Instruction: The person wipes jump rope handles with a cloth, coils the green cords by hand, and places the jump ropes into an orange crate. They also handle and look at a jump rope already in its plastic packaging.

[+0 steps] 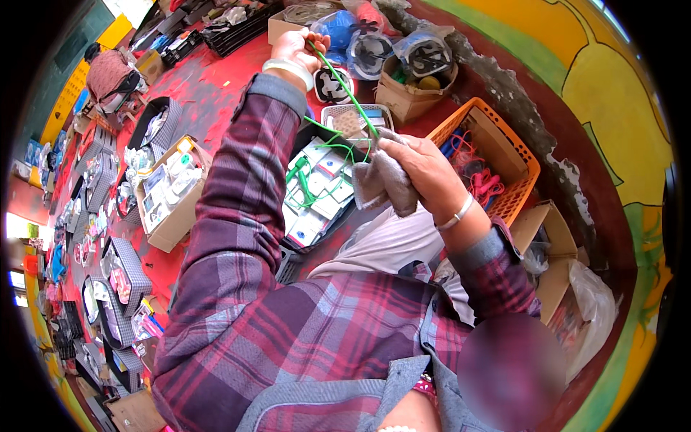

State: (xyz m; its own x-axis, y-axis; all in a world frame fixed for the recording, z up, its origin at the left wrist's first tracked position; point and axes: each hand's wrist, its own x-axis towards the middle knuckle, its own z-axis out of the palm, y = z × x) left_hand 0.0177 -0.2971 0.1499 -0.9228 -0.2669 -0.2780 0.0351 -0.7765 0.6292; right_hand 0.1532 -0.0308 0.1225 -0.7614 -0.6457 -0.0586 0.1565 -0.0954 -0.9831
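At the left, a cardboard box [176, 194] with white packs stands on the red floor. Your left hand [291, 52] is raised beyond the far edge of the black tray [311, 250], and its fingers are closed on the green cord [346, 87]. This cord is thin, smooth and bright; between your two hands it runs taut and almost straight, down toward the right. Slacker green loops hang over the white boxes in the tray, and green handles [306, 189] lie nearer its left edge. By the tray's right edge, your right hand [425, 162] is grasping a grey cloth [389, 176], thick and soft-looking, folded where the cord enters it; its fingertips are partly hidden. Farther right, an orange basket [522, 191] holds red and pink cords.
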